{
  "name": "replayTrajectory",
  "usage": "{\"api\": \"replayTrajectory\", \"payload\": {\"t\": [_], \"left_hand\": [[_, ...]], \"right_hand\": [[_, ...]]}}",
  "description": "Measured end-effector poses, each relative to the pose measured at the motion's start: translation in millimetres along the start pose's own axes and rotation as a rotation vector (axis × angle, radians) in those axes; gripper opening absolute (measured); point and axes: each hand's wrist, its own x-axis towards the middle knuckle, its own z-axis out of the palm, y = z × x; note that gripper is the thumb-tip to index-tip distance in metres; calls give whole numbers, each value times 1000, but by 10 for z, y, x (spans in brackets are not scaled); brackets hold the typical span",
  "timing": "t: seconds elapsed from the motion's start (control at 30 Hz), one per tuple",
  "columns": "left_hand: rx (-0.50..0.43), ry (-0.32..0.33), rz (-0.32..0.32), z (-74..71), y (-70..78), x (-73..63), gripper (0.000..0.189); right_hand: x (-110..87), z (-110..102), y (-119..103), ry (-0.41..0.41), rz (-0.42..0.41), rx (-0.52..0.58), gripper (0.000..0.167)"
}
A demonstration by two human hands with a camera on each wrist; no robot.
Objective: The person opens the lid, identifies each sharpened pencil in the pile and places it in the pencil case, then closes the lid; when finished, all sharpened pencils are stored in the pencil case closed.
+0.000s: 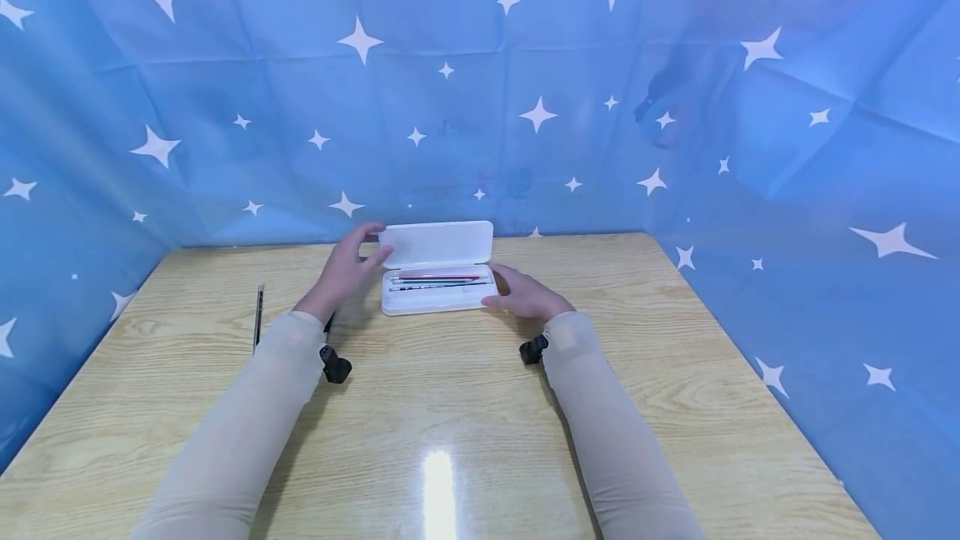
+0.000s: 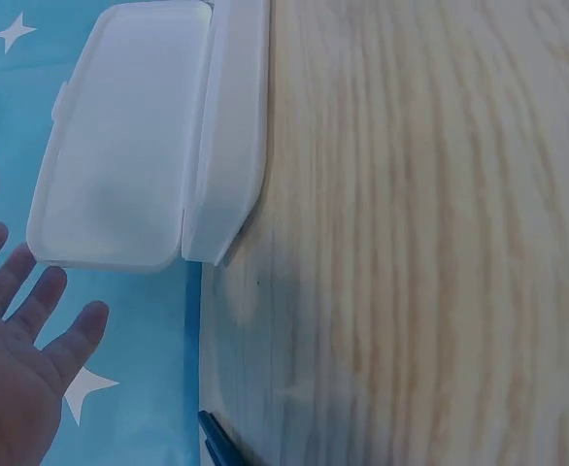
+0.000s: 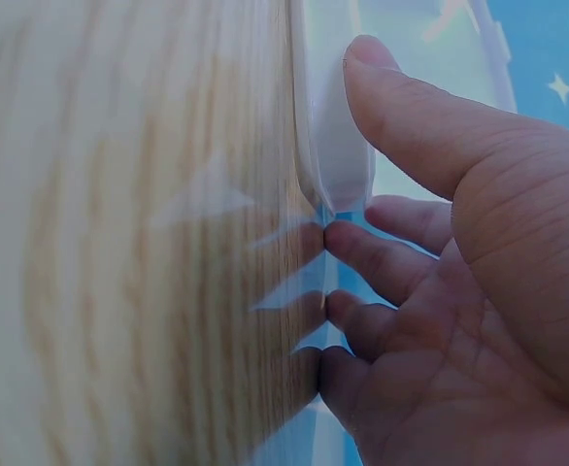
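Observation:
A white pencil case (image 1: 427,300) lies at the back of the table with its lid (image 1: 438,244) raised. Several pencils (image 1: 438,280) lie side by side inside it. My left hand (image 1: 348,269) is at the lid's left end, fingers spread and fingertips right at its edge; in the left wrist view the fingers (image 2: 40,301) are loosely extended beside the lid's corner. My right hand (image 1: 528,294) holds the case's right end, thumb at the front corner and fingers around the back. Seen from the right wrist, the lower fingers (image 3: 348,374) touch the tabletop.
A dark pencil (image 1: 258,315) lies on the wooden table (image 1: 450,390), left of my left forearm. Another dark, thin item (image 2: 218,442) shows near the left wrist. A blue star-patterned curtain (image 1: 450,107) hangs behind the table and along its sides.

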Motion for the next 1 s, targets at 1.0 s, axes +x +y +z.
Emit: {"api": "replayTrajectory", "payload": {"t": [1.0], "left_hand": [[9, -25, 72, -65, -46, -221, 39]], "right_hand": [[-23, 4, -38, 11, -3, -11, 84]]}}
